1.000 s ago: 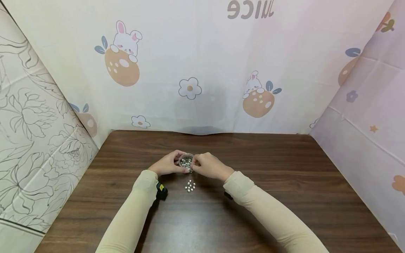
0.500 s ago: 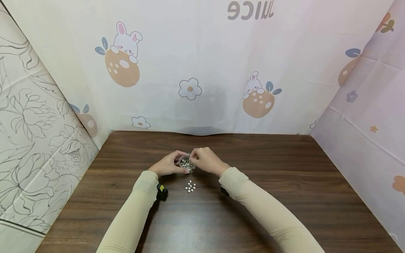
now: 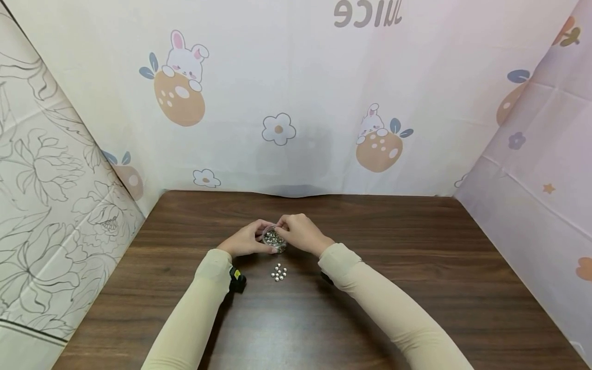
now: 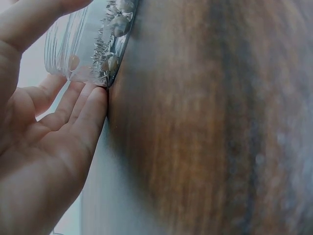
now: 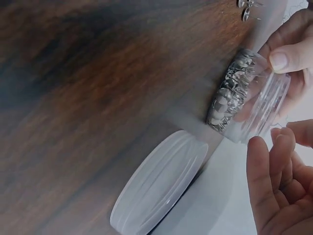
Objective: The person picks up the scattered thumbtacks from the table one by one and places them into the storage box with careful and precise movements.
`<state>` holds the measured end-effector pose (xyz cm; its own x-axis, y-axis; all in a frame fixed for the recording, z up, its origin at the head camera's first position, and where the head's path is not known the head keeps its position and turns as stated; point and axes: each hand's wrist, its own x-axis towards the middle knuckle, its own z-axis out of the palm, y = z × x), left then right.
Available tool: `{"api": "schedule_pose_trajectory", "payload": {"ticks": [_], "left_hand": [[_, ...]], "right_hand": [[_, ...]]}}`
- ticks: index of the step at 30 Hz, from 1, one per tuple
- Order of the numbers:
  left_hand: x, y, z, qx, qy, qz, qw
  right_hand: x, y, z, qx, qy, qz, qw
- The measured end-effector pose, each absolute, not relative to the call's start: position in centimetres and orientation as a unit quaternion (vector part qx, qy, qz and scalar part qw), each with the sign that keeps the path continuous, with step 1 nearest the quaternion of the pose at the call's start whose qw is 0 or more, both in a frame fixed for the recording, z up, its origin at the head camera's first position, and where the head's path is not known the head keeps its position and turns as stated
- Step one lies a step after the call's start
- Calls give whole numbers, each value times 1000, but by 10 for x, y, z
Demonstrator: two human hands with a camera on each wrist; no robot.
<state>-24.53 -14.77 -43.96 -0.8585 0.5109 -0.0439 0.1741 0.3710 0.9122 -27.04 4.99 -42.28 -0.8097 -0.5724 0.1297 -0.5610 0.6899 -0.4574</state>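
A clear plastic jar (image 3: 274, 238), its lid off, holds a mass of silver thumbtacks (image 5: 229, 95). My left hand (image 3: 247, 240) grips the jar around its side, thumb toward me and fingers behind. In the left wrist view, its fingertips (image 4: 90, 100) lie low along the jar (image 4: 83, 49), close to the table. Over the jar's mouth, my right hand (image 3: 302, 234) has thumb and forefinger right at the rim, other fingers curled. I cannot tell whether a tack is between them. Several loose thumbtacks (image 3: 279, 272) lie on the table in front of the jar.
A clear, ridged screw lid (image 5: 161, 186) rests on the table beside the jar, beneath my right hand. The dark wood table (image 3: 393, 288) runs back to a printed curtain (image 3: 319, 92). Black wrist cameras (image 3: 237, 280) hang below the sleeves.
My right hand has moved left and slightly away from me, from the jar's right side to over its mouth. The left hand, jar and loose thumbtacks have stayed in place.
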Motion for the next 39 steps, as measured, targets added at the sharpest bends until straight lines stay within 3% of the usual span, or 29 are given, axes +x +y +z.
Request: {"api": "schedule_pose_trajectory", "payload": {"ticks": [13,23,30,39], "left_hand": [[-247,-148,-441,210,820,509,158],[-265,-150,-473,188,828,507,146],[-265,-150,-474,183,829,510,143],[-260,-149,-467,183,826,512,147]], "right_hand": [[-253,69,-423,-334,909,-246,29],[-240,73,-427,-370,897,-236,47],[-231,72,-432,-393,886,-225,97],[-225,73,-436,-398,885,-211,114]]}}
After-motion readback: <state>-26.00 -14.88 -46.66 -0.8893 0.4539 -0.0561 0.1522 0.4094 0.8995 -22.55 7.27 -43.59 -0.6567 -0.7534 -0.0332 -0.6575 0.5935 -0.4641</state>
